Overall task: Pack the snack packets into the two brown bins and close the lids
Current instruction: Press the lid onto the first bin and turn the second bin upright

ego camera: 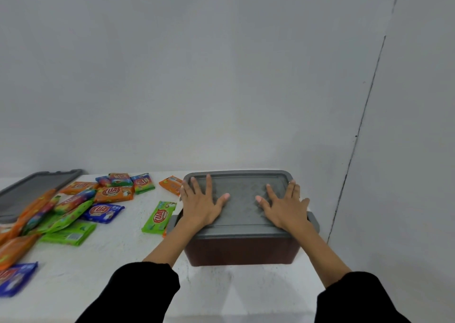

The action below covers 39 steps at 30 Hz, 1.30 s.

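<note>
The brown bin stands near the wall at the right end of the white table. Its grey lid is largely covered by the flat left hand and right hand. A green packet and an orange packet lie just beside its left side. Scattered snack packets and a second grey lid crowd the far left. Bare tabletop lies open between the pile and the green packet, and in front of the bin.

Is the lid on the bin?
On. The lid covers the bin; left hand and right hand press flat on it. Latched or not: cannot tell.
</note>
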Each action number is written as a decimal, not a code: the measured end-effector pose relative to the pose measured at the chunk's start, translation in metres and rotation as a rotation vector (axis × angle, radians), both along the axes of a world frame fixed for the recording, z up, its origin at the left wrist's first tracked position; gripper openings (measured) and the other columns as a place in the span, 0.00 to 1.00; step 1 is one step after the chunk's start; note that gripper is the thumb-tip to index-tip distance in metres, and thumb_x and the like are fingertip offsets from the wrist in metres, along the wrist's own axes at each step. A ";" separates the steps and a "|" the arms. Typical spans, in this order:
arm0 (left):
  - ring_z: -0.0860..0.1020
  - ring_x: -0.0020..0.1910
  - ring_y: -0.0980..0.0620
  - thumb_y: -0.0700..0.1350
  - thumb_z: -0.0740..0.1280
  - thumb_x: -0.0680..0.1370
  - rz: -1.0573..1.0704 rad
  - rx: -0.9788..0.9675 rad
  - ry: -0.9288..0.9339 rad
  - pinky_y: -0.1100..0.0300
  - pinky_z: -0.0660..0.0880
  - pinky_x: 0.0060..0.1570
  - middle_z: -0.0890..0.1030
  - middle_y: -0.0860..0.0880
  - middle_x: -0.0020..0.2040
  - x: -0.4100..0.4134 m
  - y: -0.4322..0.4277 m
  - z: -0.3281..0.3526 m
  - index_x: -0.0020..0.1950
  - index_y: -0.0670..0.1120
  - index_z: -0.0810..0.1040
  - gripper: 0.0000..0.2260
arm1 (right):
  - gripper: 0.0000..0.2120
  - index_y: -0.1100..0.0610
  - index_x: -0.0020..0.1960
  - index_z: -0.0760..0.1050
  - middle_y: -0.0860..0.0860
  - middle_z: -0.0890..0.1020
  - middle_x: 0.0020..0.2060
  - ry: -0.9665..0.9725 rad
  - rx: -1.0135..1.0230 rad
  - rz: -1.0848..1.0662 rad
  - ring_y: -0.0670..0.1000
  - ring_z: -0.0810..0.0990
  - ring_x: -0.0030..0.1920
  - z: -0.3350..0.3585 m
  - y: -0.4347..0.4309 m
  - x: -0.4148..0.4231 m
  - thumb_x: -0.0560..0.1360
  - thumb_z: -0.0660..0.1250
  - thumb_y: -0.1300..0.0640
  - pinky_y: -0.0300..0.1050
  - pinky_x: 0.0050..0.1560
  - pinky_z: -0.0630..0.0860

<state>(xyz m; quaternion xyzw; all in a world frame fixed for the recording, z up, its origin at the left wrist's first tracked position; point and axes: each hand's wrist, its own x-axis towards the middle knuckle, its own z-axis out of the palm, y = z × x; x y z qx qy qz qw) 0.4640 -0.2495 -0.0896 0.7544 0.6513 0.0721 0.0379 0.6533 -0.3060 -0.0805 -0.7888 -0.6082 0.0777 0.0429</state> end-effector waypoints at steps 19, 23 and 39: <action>0.59 0.75 0.49 0.53 0.49 0.82 -0.202 0.067 -0.249 0.56 0.57 0.71 0.64 0.47 0.74 0.007 -0.059 0.015 0.71 0.49 0.67 0.20 | 0.18 0.51 0.55 0.80 0.49 0.81 0.56 0.157 0.465 0.087 0.52 0.76 0.60 -0.005 -0.028 -0.014 0.80 0.52 0.47 0.51 0.67 0.66; 0.67 0.70 0.52 0.54 0.50 0.82 -0.203 0.157 -0.261 0.54 0.60 0.69 0.72 0.51 0.69 0.009 -0.055 0.016 0.68 0.51 0.71 0.19 | 0.18 0.50 0.45 0.80 0.48 0.83 0.42 0.208 0.538 0.059 0.47 0.76 0.41 -0.005 -0.016 -0.014 0.79 0.53 0.45 0.54 0.69 0.65; 0.77 0.54 0.46 0.54 0.53 0.80 -0.138 0.226 -0.267 0.54 0.71 0.52 0.80 0.48 0.53 0.030 0.059 0.014 0.54 0.48 0.80 0.18 | 0.18 0.54 0.51 0.82 0.55 0.84 0.42 0.212 0.496 0.059 0.56 0.81 0.43 0.006 0.090 0.003 0.79 0.56 0.47 0.45 0.45 0.74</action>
